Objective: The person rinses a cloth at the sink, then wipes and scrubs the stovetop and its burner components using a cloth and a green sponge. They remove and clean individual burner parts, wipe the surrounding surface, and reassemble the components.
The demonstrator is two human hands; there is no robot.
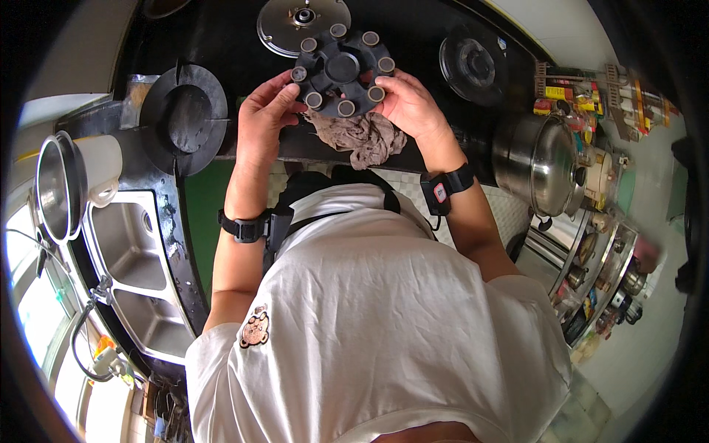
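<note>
My left hand [265, 113] and my right hand [411, 108] grip opposite edges of a black round gas-burner part [341, 67]. Round studs with brass-coloured rims circle its raised centre disc. Both thumbs rest on the near side; the other fingers curl partly out of sight beneath it. Below the part, a crumpled brown-grey rag [363, 141] lies at the front edge of the black cooktop [221, 33]. Behind it sits a round metal burner tray [277, 30] with an exposed centre fitting, partly covered from view by the part I hold.
Leftward are a black pan-support ring [155, 124], stacked metal bowls [54, 188], a plastic jug [105, 160] and a double steel sink [133, 249]. A second burner [471, 66] is at right, near a large lidded steel pot [532, 160] and a loaded shelf rack [604, 277].
</note>
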